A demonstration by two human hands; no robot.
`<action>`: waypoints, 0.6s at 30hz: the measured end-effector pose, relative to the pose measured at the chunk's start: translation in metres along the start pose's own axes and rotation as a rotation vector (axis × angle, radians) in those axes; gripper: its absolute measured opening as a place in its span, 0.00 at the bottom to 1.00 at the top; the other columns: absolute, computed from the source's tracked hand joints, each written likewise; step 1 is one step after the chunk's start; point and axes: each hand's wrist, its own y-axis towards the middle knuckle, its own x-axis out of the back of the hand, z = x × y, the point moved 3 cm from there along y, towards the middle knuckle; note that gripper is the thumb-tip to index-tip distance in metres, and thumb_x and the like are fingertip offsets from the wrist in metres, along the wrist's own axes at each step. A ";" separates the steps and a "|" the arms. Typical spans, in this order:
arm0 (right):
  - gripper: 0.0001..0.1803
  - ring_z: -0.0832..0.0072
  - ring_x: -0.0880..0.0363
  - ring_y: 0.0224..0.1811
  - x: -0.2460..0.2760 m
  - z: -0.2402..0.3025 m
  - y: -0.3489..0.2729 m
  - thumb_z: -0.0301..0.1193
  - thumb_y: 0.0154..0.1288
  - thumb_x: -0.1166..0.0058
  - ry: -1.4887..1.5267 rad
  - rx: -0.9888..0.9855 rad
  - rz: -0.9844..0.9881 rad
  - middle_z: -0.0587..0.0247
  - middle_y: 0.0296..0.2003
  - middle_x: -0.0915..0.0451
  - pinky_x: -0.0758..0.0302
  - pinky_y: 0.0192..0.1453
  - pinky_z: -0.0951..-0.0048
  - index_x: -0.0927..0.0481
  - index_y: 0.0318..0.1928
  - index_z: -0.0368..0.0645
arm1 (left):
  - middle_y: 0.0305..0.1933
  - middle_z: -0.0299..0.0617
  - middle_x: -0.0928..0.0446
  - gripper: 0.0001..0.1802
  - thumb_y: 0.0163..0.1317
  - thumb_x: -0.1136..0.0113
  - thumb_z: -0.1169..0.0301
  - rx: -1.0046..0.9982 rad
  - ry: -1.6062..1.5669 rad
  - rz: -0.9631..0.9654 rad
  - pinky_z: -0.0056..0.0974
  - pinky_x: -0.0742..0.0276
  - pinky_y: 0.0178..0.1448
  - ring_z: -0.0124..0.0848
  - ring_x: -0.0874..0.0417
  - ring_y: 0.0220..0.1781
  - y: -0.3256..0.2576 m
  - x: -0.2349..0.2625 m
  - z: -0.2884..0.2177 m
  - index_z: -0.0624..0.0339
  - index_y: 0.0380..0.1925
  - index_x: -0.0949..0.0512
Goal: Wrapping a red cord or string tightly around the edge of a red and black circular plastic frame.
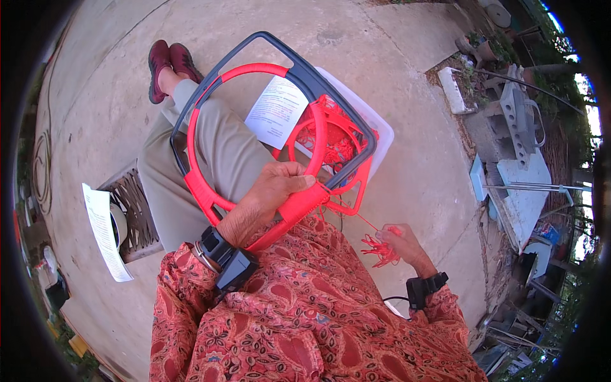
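While the left hand (272, 191) is clenched around the red-wrapped rim of a round red hoop (194, 137), its thumb lies across the top of the wrap and the knuckles face the camera. A dark wrist device (228, 260) sits on the left forearm just above a metal bangle. The hoop stands tilted over the person's lap, lying against a dark grey frame (318, 86) with rounded corners that rises behind it. Red netting (334, 137) is strung inside a smaller red ring just right of the left hand.

The right hand (398, 245) is lower and to the right, pinched shut on a bundle of red cord (380, 249); a thin red strand runs from the bundle up toward the hoop near the left hand. A dark strap (425, 286) circles the right wrist.

Both sleeves belong to a red paisley-patterned shirt (305, 318). Beige trousers (219, 153) cover the legs, which stretch out to maroon shoes (167, 63) on a concrete floor (407, 38).

A printed white sheet (279, 109) lies on a translucent plastic box (380, 134) behind the frame. Left of the legs is an ornate metal seat (137, 210) with another white paper (102, 232) beside it. Concrete blocks (509, 121) stand well apart, at right.
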 end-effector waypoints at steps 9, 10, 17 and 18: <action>0.13 0.84 0.30 0.23 0.037 -0.083 0.000 0.36 0.63 0.42 -0.077 -0.111 -0.128 0.74 0.21 0.24 0.33 0.28 0.76 0.19 0.29 0.38 | 0.30 0.39 0.20 0.05 0.63 0.42 0.74 -0.010 0.038 -0.015 0.28 0.23 0.31 0.23 0.20 0.26 0.002 0.003 0.003 0.65 0.35 0.22; 0.13 0.84 0.30 0.23 0.038 -0.091 0.001 0.36 0.63 0.42 -0.077 -0.109 -0.129 0.74 0.21 0.24 0.33 0.28 0.76 0.19 0.29 0.38 | 0.30 0.38 0.20 0.05 0.63 0.42 0.74 -0.017 0.060 -0.013 0.28 0.23 0.31 0.23 0.20 0.26 0.002 0.003 0.003 0.65 0.35 0.22; 0.11 0.84 0.28 0.26 0.039 -0.089 0.034 0.33 0.61 0.41 -0.203 -0.037 -0.097 0.71 0.24 0.24 0.28 0.32 0.75 0.18 0.38 0.37 | 0.30 0.39 0.20 0.06 0.63 0.43 0.73 -0.027 0.079 -0.060 0.29 0.22 0.31 0.24 0.20 0.27 0.001 0.002 -0.002 0.66 0.35 0.22; 0.12 0.84 0.28 0.27 0.036 -0.075 0.043 0.32 0.60 0.40 -0.205 0.079 -0.125 0.71 0.26 0.24 0.26 0.34 0.75 0.18 0.42 0.38 | 0.30 0.39 0.20 0.06 0.63 0.43 0.74 -0.007 0.064 -0.071 0.29 0.22 0.31 0.24 0.20 0.27 -0.004 0.000 -0.007 0.66 0.35 0.22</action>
